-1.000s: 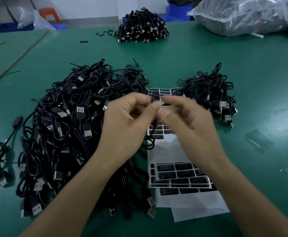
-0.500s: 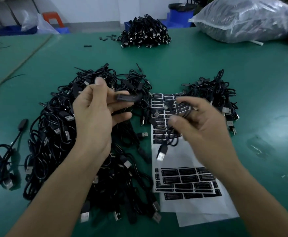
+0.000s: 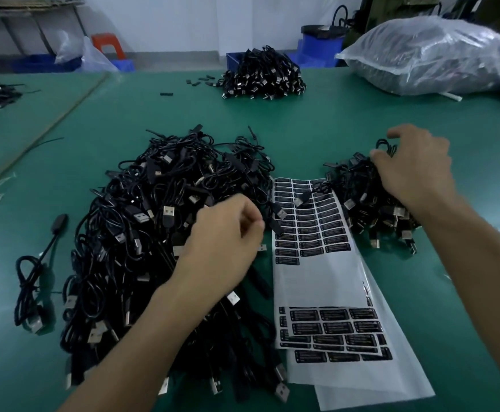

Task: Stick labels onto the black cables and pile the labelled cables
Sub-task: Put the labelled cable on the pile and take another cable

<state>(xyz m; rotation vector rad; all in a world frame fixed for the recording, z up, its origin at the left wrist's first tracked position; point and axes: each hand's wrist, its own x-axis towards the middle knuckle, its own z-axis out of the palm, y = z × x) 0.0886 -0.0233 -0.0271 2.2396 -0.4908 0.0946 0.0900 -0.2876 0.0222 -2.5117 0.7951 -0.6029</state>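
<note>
Black cable (image 3: 386, 146) in curled right hand (image 3: 418, 171) atop small pile (image 3: 370, 203); left hand (image 3: 225, 236) curled over big pile (image 3: 136, 239), grip unclear.

Three cable piles: big pile (image 3: 141, 233), small pile (image 3: 367, 197), far pile (image 3: 263, 75). One loose cable (image 3: 32, 281). Label sheets (image 3: 317, 281) overlapping, at least two. One bag (image 3: 433, 52). Two grips: left grip (image 3: 225, 242), right grip (image 3: 418, 171).

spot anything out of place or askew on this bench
One black cable lies alone on the green table, left of the big pile. A few small black bits are scattered by the far pile. The lower label sheets overlap askew.
</note>
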